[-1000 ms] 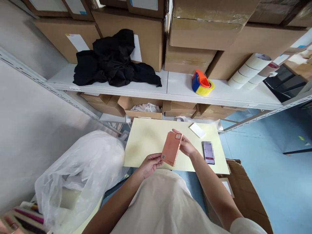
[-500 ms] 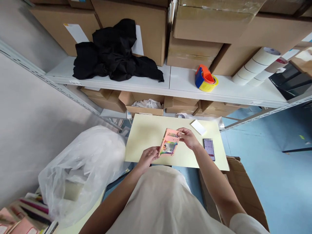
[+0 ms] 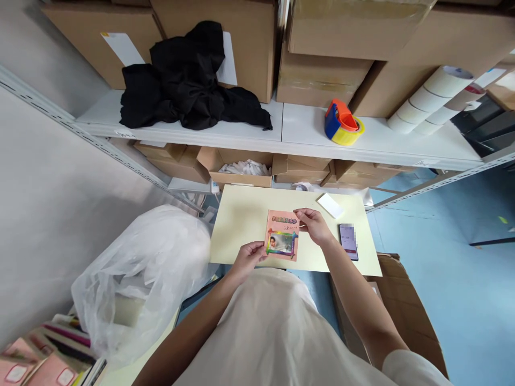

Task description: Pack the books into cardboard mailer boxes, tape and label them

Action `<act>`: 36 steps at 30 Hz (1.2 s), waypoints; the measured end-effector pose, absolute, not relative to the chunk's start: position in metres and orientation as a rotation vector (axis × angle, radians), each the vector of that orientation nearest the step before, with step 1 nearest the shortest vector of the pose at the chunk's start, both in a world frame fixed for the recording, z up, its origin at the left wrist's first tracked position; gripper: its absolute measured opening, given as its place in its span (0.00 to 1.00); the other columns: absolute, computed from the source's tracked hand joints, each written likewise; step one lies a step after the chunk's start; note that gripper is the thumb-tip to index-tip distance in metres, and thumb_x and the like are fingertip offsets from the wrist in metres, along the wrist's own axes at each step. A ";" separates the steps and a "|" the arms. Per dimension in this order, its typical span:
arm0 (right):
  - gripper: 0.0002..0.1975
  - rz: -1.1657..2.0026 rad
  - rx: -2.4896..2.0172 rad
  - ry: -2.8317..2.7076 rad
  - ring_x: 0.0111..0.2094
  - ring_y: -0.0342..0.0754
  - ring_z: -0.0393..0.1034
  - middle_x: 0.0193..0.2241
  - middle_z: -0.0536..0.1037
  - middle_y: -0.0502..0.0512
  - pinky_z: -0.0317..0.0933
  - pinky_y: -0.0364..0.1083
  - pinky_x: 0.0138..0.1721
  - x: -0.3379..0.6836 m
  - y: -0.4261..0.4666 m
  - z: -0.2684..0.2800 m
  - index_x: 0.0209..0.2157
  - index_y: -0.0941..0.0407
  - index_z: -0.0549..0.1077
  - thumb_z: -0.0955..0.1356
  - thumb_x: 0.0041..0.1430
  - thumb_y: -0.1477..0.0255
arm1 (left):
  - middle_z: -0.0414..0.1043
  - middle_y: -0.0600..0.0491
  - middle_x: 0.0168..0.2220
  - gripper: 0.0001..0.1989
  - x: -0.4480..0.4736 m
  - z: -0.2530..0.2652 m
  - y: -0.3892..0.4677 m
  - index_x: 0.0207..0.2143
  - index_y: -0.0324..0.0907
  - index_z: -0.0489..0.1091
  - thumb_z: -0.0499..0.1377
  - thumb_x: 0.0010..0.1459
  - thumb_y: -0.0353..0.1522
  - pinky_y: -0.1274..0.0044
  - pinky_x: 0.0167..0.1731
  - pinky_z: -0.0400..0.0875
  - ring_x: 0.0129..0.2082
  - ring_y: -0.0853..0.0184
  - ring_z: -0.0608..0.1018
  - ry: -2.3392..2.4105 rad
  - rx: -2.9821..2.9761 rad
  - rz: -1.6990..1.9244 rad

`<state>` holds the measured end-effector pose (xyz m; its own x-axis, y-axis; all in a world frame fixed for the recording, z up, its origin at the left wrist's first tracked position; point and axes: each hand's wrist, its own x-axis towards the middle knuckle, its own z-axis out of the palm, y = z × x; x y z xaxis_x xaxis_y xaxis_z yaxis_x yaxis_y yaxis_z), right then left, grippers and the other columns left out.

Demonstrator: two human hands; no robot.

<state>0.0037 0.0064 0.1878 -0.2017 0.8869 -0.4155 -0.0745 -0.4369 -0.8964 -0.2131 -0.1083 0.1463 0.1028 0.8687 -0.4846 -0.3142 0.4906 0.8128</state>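
Note:
A pink book with a rainbow-framed picture on its cover is held up between both hands over the pale yellow table. My left hand pinches its lower left edge. The upper right corner is gripped by my right hand, thumb on the front. The cover faces me, nearly upright in view. Right of my right hand, a phone with a lit screen lies on the table, and a small white rectangular block lies farther back.
A shelf behind the table bears black cloth, a tape dispenser, paper rolls and cardboard boxes. A plastic bag and stacked books sit at left; a large carton stands at right.
The book has turned from a tilted angle, with its spine showing, to face me squarely. Both hands still hold it. The view has shifted slightly.

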 end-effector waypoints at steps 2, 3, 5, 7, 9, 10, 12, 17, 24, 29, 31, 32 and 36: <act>0.19 1.726 -1.337 -0.996 0.25 0.43 0.71 0.25 0.77 0.50 0.65 0.43 0.26 0.004 0.006 0.188 0.31 0.55 0.74 0.74 0.41 0.56 | 0.77 0.47 0.36 0.23 -0.211 0.144 -0.110 0.37 0.38 0.75 0.68 0.41 0.44 0.70 0.44 0.70 0.36 0.65 0.77 1.160 0.583 0.935; 0.19 1.725 -1.333 -0.994 0.25 0.43 0.71 0.25 0.77 0.50 0.65 0.43 0.26 0.004 0.006 0.188 0.31 0.55 0.74 0.74 0.41 0.56 | 0.76 0.48 0.35 0.22 -0.211 0.144 -0.111 0.36 0.38 0.75 0.68 0.41 0.43 0.70 0.44 0.70 0.35 0.66 0.77 1.170 0.583 0.927; 0.19 1.720 -1.328 -0.992 0.26 0.43 0.71 0.25 0.77 0.50 0.66 0.43 0.27 0.006 0.006 0.189 0.31 0.55 0.74 0.73 0.42 0.56 | 0.76 0.48 0.33 0.22 -0.210 0.143 -0.112 0.34 0.38 0.75 0.68 0.40 0.43 0.70 0.43 0.70 0.33 0.66 0.77 1.191 0.603 0.916; 0.18 1.717 -1.327 -0.990 0.26 0.44 0.71 0.26 0.77 0.50 0.66 0.44 0.28 0.007 0.005 0.189 0.31 0.55 0.74 0.73 0.42 0.56 | 0.76 0.49 0.32 0.22 -0.210 0.143 -0.112 0.34 0.38 0.75 0.68 0.40 0.44 0.70 0.42 0.70 0.33 0.66 0.77 1.201 0.629 0.915; 0.18 1.716 -1.330 -0.977 0.27 0.44 0.72 0.26 0.77 0.50 0.66 0.45 0.29 0.009 0.005 0.189 0.31 0.55 0.74 0.73 0.42 0.56 | 0.76 0.48 0.33 0.22 -0.209 0.143 -0.112 0.35 0.38 0.75 0.67 0.41 0.44 0.70 0.42 0.70 0.33 0.65 0.77 1.194 0.646 0.917; 0.18 1.717 -1.332 -0.968 0.27 0.44 0.71 0.26 0.77 0.50 0.66 0.45 0.29 0.009 0.005 0.188 0.31 0.55 0.74 0.73 0.42 0.56 | 0.76 0.48 0.34 0.23 -0.209 0.144 -0.112 0.36 0.38 0.75 0.67 0.41 0.44 0.70 0.43 0.70 0.34 0.65 0.77 1.190 0.646 0.920; 0.18 1.721 -1.333 -0.953 0.27 0.44 0.71 0.26 0.77 0.50 0.66 0.45 0.29 0.011 0.005 0.186 0.31 0.54 0.74 0.73 0.42 0.56 | 0.75 0.49 0.34 0.23 -0.207 0.144 -0.112 0.37 0.39 0.75 0.67 0.42 0.44 0.71 0.43 0.69 0.34 0.67 0.76 1.187 0.631 0.930; 0.19 1.746 -1.260 -0.915 0.29 0.47 0.72 0.28 0.78 0.52 0.66 0.46 0.30 0.011 0.003 0.182 0.33 0.53 0.74 0.71 0.45 0.54 | 0.72 0.53 0.30 0.19 -0.204 0.150 -0.111 0.36 0.40 0.76 0.68 0.42 0.41 0.77 0.36 0.67 0.27 0.74 0.71 1.113 0.543 0.958; 0.20 1.882 -1.022 -0.832 0.40 0.52 0.73 0.39 0.79 0.53 0.66 0.50 0.42 -0.003 -0.003 0.178 0.39 0.50 0.74 0.74 0.41 0.61 | 0.65 0.58 0.22 0.17 -0.189 0.168 -0.107 0.36 0.39 0.76 0.68 0.44 0.38 0.77 0.34 0.66 0.20 0.78 0.63 0.910 0.373 0.918; 0.21 2.077 -0.921 -0.787 0.39 0.51 0.73 0.39 0.77 0.53 0.66 0.53 0.41 -0.007 -0.003 0.176 0.43 0.49 0.71 0.71 0.45 0.58 | 0.68 0.56 0.21 0.17 -0.179 0.171 -0.105 0.37 0.39 0.76 0.68 0.44 0.38 0.75 0.35 0.65 0.22 0.72 0.69 0.821 0.336 0.818; 0.17 2.014 -0.941 -0.775 0.30 0.46 0.71 0.30 0.76 0.49 0.66 0.47 0.34 -0.003 0.000 0.174 0.36 0.50 0.72 0.73 0.44 0.60 | 0.74 0.50 0.27 0.20 -0.179 0.171 -0.104 0.36 0.39 0.76 0.65 0.46 0.45 0.72 0.38 0.66 0.31 0.65 0.75 0.831 0.320 0.824; 0.16 1.976 -0.960 -0.771 0.27 0.43 0.69 0.27 0.74 0.47 0.65 0.44 0.30 0.000 0.002 0.174 0.33 0.51 0.71 0.74 0.43 0.61 | 0.76 0.47 0.32 0.25 -0.181 0.170 -0.103 0.37 0.39 0.76 0.61 0.47 0.51 0.71 0.40 0.67 0.36 0.61 0.76 0.832 0.310 0.844; 0.17 1.903 -1.083 -0.813 0.21 0.38 0.62 0.22 0.70 0.45 0.57 0.39 0.22 0.011 0.009 0.176 0.28 0.54 0.69 0.75 0.41 0.60 | 0.75 0.43 0.44 0.33 -0.191 0.167 -0.101 0.43 0.40 0.73 0.55 0.47 0.57 0.66 0.46 0.67 0.45 0.57 0.75 0.909 0.365 0.997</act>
<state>0.0107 0.0094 0.1763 -0.3283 0.8611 -0.3882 -0.3143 -0.4872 -0.8148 -0.1908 -0.1015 0.1668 0.2282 0.8434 -0.4865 -0.5623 0.5221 0.6413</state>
